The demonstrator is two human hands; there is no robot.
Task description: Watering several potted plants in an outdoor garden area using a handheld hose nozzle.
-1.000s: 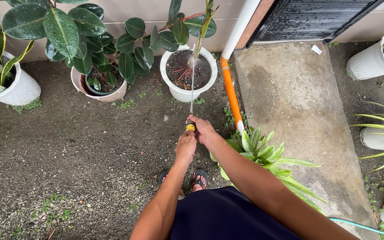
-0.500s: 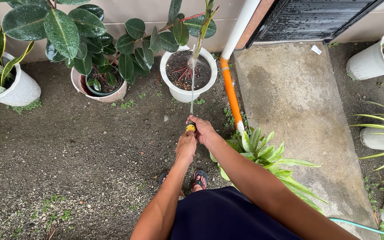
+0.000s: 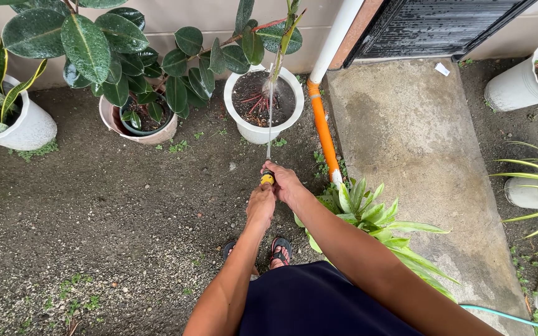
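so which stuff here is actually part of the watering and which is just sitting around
In use: left hand, right hand, yellow hose nozzle, water stream, white pot with thin stem, green hose.

Just there: rubber plant pot, snake plant pot, orange pipe, concrete slab.

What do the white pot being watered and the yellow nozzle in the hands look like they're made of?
The white pot looks like plastic: thin, even rim and smooth, faintly shiny wall, though glazed ceramic is possible. The yellow nozzle, gripped by the left hand and right hand, seems moulded plastic, bright and uniform in colour.
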